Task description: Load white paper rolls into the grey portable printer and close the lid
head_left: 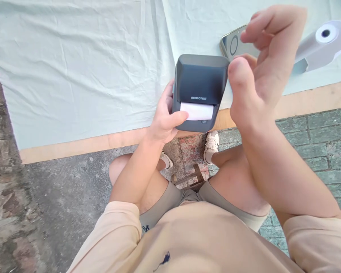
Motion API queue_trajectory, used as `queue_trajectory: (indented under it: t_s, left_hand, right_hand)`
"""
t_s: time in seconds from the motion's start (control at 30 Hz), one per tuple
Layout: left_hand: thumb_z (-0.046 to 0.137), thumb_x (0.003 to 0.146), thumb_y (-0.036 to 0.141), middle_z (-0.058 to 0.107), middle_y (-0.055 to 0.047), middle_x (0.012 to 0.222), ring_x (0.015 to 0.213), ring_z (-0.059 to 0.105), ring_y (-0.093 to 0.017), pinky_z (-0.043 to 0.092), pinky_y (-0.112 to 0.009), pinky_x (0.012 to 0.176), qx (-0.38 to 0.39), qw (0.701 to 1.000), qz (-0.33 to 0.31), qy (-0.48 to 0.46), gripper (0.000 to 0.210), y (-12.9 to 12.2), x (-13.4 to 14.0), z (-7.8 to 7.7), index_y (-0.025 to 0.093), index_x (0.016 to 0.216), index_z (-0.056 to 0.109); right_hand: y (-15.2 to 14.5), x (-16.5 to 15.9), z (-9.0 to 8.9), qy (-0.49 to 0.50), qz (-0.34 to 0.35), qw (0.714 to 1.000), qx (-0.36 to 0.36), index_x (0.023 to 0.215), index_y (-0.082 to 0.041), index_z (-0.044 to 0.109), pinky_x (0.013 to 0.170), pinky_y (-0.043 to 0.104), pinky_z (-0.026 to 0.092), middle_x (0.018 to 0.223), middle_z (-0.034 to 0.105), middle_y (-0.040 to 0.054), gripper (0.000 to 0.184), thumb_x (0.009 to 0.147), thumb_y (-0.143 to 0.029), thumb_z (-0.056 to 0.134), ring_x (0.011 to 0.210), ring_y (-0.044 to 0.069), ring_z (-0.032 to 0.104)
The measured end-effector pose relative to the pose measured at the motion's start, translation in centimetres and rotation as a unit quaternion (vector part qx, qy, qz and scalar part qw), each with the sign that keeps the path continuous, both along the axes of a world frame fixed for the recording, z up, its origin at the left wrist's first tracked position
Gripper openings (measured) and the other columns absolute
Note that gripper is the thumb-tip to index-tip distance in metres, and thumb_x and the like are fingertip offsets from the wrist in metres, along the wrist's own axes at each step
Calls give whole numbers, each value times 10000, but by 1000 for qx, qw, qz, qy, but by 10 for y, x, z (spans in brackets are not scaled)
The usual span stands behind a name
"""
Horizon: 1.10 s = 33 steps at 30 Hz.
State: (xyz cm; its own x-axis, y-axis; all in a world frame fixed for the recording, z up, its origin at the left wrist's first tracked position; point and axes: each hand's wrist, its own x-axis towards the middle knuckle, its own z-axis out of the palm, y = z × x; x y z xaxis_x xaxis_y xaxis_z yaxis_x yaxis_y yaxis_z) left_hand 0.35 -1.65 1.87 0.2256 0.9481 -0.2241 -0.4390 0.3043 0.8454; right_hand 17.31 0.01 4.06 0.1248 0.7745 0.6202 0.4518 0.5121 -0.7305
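Observation:
A black label printer (203, 79) with NIIMBOT lettering is held over the table's front edge by my left hand (165, 119). Its lid looks closed, and a strip of white label paper (200, 111) sticks out of the slot. My left thumb lies on the left end of that strip, while the other fingers go round the printer's side and partly out of sight. Just right of the printer, my right hand (268, 72) is raised, its fingers bent and thumb apart, with nothing visible in it. Whether its thumb touches the printer's corner I cannot tell.
A pale cloth (82, 68) covers the table, whose wooden edge (312, 98) shows in front. Partly behind my right hand lies a phone (230, 42). A roll of white paper (315, 47) lies at the right. Below are my knees and a small wooden stool (197, 176).

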Motion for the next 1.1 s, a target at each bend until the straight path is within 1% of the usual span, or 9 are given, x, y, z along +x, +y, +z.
queue_trajectory:
  t_s: [0.07,0.17,0.3,0.43,0.6,0.7,0.83,0.93,1.1]
  left_hand:
    - [965,484,517,720,-73,1232,1578,380,-420,555,-527,1162,5,1000,-12,-2,796,-1,-1,2,249,1154,628]
    - [968,501,528,719,-68,1232,1571,393,-424,560,-512,1161,7,1000,-12,1,787,-2,-3,0,250,1160,638]
    - [948,584,502,719,-49,1225,1552,435,-401,561,-484,1160,32,999,-17,-1,670,-2,-6,-5,257,1133,654]
    - [927,623,512,726,-38,1222,1537,464,-389,578,-485,1130,37,999,-19,6,603,-1,-7,-9,265,1105,662]
    - [938,582,508,713,-34,1281,1556,429,-400,584,-503,1105,34,999,-19,24,646,-2,-7,-7,272,1110,648]
    - [923,611,465,705,-53,1294,1576,396,-398,580,-484,1112,49,998,-34,7,644,-1,-8,-9,261,1147,628]
    - [942,565,396,712,-67,1260,1579,385,-407,550,-496,1159,64,996,-54,-14,800,3,-10,-18,259,1259,570]
    - [949,521,392,717,-62,1251,1578,383,-416,523,-514,1191,68,996,-51,-22,851,5,-10,-19,266,1270,566]
    - [722,789,501,756,-55,1163,1518,493,-360,520,-482,1193,22,995,-38,-92,411,4,-4,-4,247,1104,654]
  right_hand:
    - [0,2,-2,1,55,997,-53,1237,-322,553,993,425,532,1364,546,53,318,946,-452,546,1285,243,563]
    - [0,3,-1,-22,134,985,-111,1337,-314,495,1156,451,466,1444,516,60,504,872,-453,635,1398,253,510]
    - [0,5,6,-90,155,974,-139,1306,-311,535,1053,466,534,1413,549,96,671,734,-555,787,1415,322,475]
    - [-1,5,10,-84,98,986,-102,1192,-309,590,907,423,585,1332,575,108,579,738,-595,807,1332,313,522]
    - [-2,2,7,-39,90,989,-108,1139,-320,583,1024,439,569,1259,615,67,479,819,-648,722,1241,265,594]
    - [-2,4,7,-19,106,987,-123,1157,-313,588,983,424,584,1285,601,71,486,818,-628,733,1248,271,598]
    - [-3,7,11,-10,172,963,-209,1200,-297,583,884,365,597,1322,597,77,547,780,-566,808,1277,279,576]
    - [-3,7,15,57,185,940,-281,1236,-289,568,898,361,595,1210,638,54,574,819,-626,774,1162,247,647]
    - [0,9,7,116,198,909,-348,1308,-307,502,807,359,624,1035,680,11,779,721,-679,853,1037,231,704]
